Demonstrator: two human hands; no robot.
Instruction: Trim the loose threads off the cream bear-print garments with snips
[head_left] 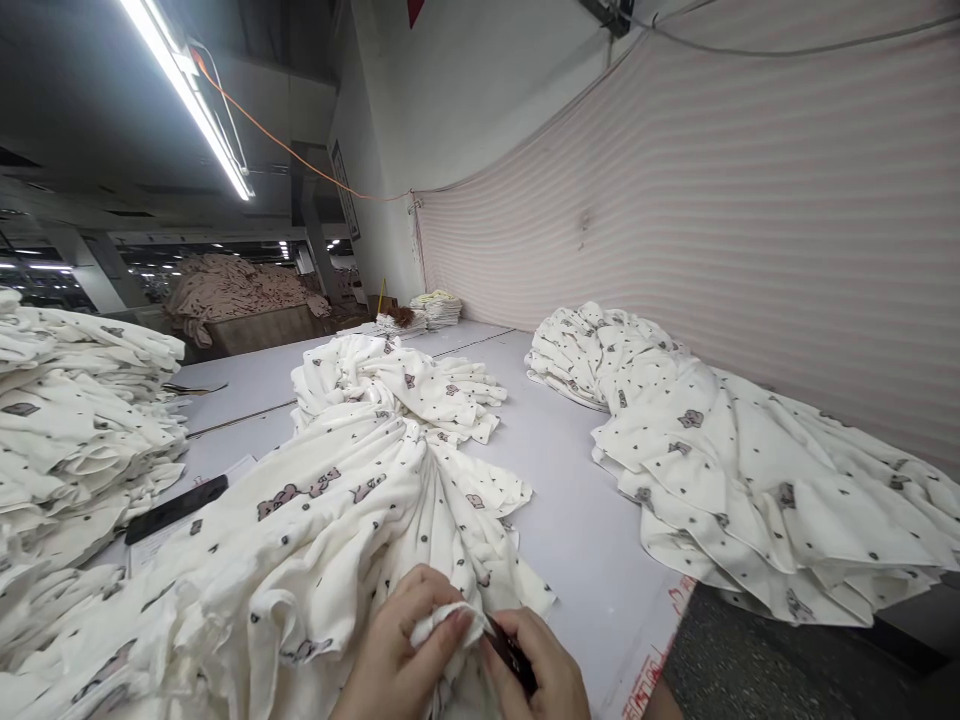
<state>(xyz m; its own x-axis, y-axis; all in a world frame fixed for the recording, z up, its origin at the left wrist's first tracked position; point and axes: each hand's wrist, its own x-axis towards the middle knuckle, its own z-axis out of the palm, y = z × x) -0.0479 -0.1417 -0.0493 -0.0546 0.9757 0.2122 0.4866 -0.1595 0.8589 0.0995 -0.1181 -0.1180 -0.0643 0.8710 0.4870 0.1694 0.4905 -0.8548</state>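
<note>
At the near edge of the grey cutting table (570, 520), the left hand (394, 650) pinches a folded edge of the white printed garment (330, 530) between thumb and fingers, while the right hand (544, 670) is closed around a small dark tool (510, 655) held right against that pinched edge. The garment lies bunched in a long heap running away across the table's middle. A black phone (176, 508) lies to its left beside a tall stack of folded pieces (75, 420), and another pile of the same fabric (750, 470) sits well apart on the right.

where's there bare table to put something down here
Bare table runs between the middle garment heap and the right-hand heap. The left side is crowded by folded stacks and a dark flat object.
</note>
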